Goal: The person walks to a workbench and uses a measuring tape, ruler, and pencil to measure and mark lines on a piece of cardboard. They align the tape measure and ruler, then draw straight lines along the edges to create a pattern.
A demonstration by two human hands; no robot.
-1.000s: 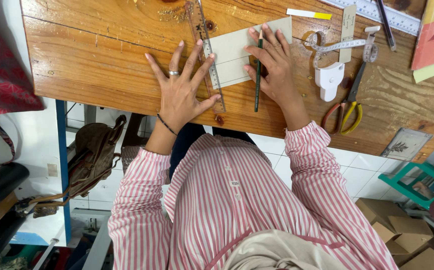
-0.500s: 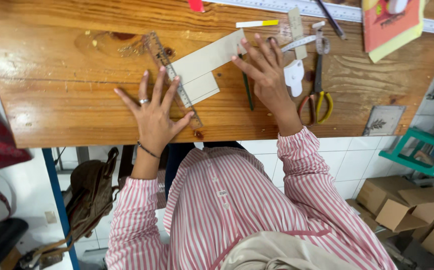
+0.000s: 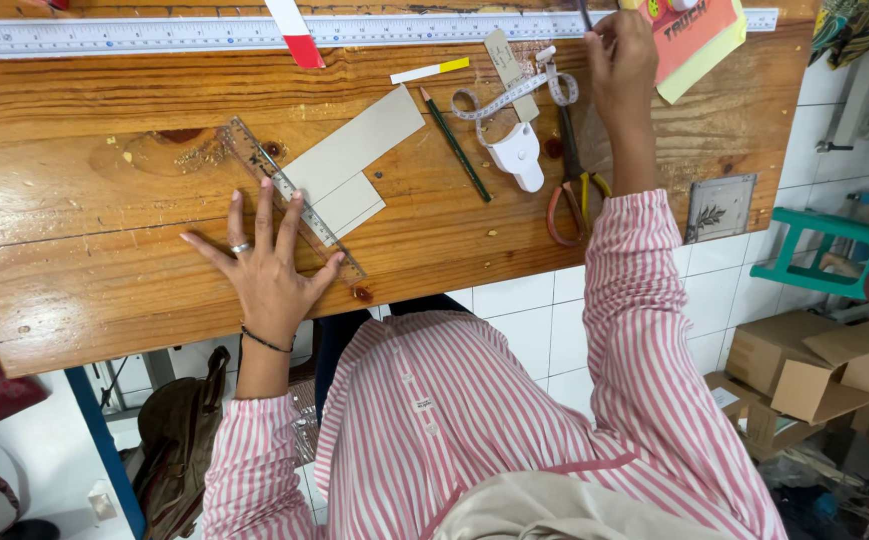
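My left hand (image 3: 269, 270) lies flat on the wooden table (image 3: 84, 270), fingers spread, with the fingertips pressing on a clear plastic ruler (image 3: 294, 200). The ruler runs along the edge of a grey card sheet (image 3: 354, 150) with a smaller flap (image 3: 349, 205). A green pencil (image 3: 457, 145) lies loose on the table just right of the card. My right hand (image 3: 619, 55) is stretched to the far side of the table, its fingers closed round a thin dark tool (image 3: 584, 12) that is cut off by the frame edge.
A long metal ruler (image 3: 154, 35) lies along the far edge. A white tape measure (image 3: 519, 155), orange-handled scissors (image 3: 569, 195) and a pink booklet (image 3: 699, 40) lie near my right arm. Beside the table stand a green stool (image 3: 824, 250), cardboard boxes (image 3: 814, 370) and a brown bag (image 3: 179, 440).
My right hand left the pencil and the card and reached to the far edge of the table. The pencil now lies loose. My left hand stays on the clear ruler.
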